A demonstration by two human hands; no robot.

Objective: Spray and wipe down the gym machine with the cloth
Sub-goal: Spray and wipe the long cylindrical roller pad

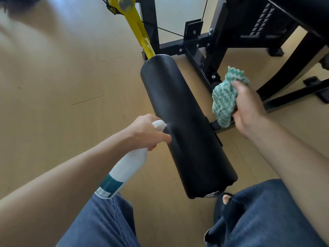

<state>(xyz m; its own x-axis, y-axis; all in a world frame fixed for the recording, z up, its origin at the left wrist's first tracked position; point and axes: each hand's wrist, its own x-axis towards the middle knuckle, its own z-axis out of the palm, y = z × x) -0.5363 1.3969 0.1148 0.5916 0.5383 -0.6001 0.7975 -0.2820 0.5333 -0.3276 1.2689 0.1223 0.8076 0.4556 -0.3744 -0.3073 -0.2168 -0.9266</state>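
Observation:
A long black roller pad [185,118] of the gym machine runs from upper middle to lower right, fixed on a yellow arm [137,27]. My left hand [147,132] grips the neck of a white spray bottle [124,168] with a teal label, finger curled on the trigger. The nozzle points at the pad's left side and a faint mist shows at its tip. My right hand [247,107] holds a bunched green-and-white cloth [226,97] just right of the pad, off its surface.
The machine's black steel frame [201,43] and cables stand behind the pad, with black legs [292,72] at the right. Tan wooden floor [62,77] spreads to the left. My knees in blue jeans [267,216] fill the bottom edge.

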